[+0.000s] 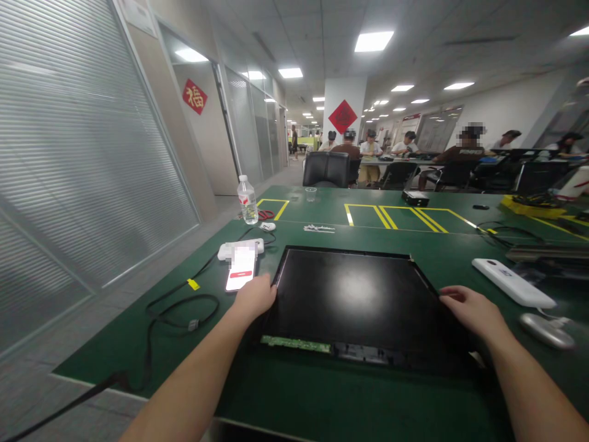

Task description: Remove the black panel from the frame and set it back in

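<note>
A black display panel (354, 294) lies face up in front of me, dark and with a ceiling light reflected in its glass. Along its near edge a green circuit board (295, 344) is exposed at the left. My left hand (256, 297) grips the panel's left edge, its fingertips hidden behind the frame. At the right edge, my right hand (473, 310) holds the frame with thumb and fingers closed on it. Just beyond my left hand is a phone (241, 270) with a lit screen, leaning on a white device (226, 250).
The green table (138, 344) carries a black cable (184, 301) at the left and a water bottle (248, 202) further back. To the right lie a white power bank (513, 282) and a silver mouse-like object (546, 330). A black chair (326, 169) stands beyond; several people sit in the background.
</note>
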A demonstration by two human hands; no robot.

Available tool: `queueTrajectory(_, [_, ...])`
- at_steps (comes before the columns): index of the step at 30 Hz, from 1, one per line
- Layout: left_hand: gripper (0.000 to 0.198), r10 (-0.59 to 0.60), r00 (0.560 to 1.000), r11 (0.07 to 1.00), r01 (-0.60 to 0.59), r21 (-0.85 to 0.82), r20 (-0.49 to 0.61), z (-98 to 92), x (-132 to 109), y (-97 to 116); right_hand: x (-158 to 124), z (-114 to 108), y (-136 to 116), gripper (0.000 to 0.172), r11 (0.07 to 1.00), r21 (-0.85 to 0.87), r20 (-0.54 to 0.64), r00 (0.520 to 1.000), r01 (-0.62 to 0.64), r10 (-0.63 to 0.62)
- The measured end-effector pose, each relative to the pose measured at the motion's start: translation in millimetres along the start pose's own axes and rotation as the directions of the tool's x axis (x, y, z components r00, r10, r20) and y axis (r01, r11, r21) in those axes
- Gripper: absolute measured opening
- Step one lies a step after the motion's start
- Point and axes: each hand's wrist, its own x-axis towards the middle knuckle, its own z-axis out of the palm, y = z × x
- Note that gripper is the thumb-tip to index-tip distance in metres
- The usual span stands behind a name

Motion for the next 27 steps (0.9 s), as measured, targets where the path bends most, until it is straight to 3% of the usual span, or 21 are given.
queueTrajectory(11, [0.026,0.102,0.995,0.995,-0.102,-0.001,-0.005,0.7,4,-7,1,9,3,0.037,0.994,-0.073,0.013,0.997,0.076,-0.075])
queueTrajectory(13, [0.023,0.104,0.994,0.993,-0.105,-0.045,-0.031,-0.3,6,-9,1,9,2,0.037,0.994,-0.084,0.011,0.997,0.075,-0.074])
queueTrajectory(19, [0.023,0.027,0.989,0.922,-0.08,-0.379,-0.143,9.9,18,-11,0,6,-1,0.036,0.994,-0.101,0.026,0.999,0.049,-0.046])
queueTrajectory(27, [0.028,0.031,0.978,0.921,-0.108,-0.374,-0.208,22.8,18,-5,0,8,-3,0.038,0.981,-0.165,0.013,0.995,0.098,-0.097])
